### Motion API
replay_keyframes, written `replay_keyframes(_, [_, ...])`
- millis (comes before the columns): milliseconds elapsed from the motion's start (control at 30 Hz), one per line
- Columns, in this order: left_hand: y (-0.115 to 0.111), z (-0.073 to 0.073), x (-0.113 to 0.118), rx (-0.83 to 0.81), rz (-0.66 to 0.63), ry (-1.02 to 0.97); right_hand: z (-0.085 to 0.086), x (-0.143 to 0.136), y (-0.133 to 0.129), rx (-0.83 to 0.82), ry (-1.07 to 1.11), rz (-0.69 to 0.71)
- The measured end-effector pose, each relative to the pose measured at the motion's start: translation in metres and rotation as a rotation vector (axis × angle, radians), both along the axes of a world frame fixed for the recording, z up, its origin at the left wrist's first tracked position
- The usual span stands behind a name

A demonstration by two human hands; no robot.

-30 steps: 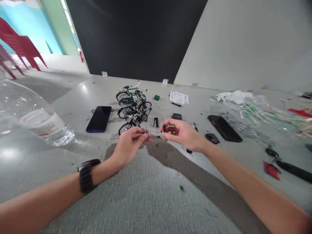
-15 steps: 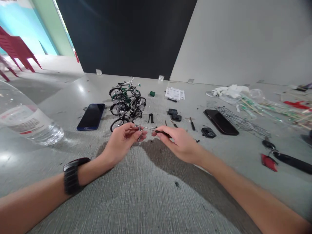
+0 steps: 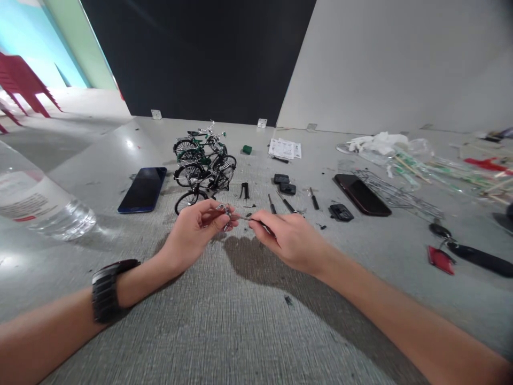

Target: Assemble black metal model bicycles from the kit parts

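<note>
Thin-shafted tool (image 3: 243, 217) swung upright to level since first frame; my right hand (image 3: 290, 235) clamps it, tip at silver part (image 3: 228, 210) pinched in my left hand (image 3: 194, 227).

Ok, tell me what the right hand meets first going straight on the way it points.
Likely the small metal part in the left hand; the thin tool in the right hand points at it. They may be touching; depth is unclear.

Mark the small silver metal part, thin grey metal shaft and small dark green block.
Small silver metal part (image 3: 228, 212), head view: its exposed middle.
Thin grey metal shaft (image 3: 242, 217), head view: mid-length.
Small dark green block (image 3: 247, 149), head view: visible middle.
</note>
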State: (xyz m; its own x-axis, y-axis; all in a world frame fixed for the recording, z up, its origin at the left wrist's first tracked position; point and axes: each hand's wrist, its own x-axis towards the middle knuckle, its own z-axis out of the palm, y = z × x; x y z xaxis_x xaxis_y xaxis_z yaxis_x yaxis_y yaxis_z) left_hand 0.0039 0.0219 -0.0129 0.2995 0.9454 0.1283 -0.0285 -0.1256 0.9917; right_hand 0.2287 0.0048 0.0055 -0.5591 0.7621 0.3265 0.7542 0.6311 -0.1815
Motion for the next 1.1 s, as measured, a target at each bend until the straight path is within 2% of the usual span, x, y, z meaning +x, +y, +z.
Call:
replay_keyframes(467, [0.000, -0.002, 0.000, 0.009, -0.007, -0.023, -0.001, -0.001, -0.002, 0.240, 0.041, 0.054])
replay_keyframes(767, [-0.001, 0.000, 0.000, 0.040, -0.009, 0.018, 0.001, -0.001, -0.002, 0.278, -0.041, 0.062])
replay_keyframes(833, [-0.002, 0.000, 0.001, 0.049, 0.003, 0.030, 0.002, -0.001, -0.003, 0.244, -0.078, 0.067])
replay_keyframes(933, [-0.004, 0.001, 0.000, 0.058, 0.027, 0.036, 0.005, -0.005, -0.005, -0.011, 0.052, 0.038])
replay_keyframes(1000, [-0.006, 0.002, 0.000, 0.069, 0.035, 0.037, 0.008, -0.008, -0.006, -0.340, 0.269, -0.013])
replay_keyframes(1100, [-0.007, 0.002, 0.000, 0.102, 0.041, 0.085, 0.013, -0.012, -0.008, -0.919, 0.563, -0.104])
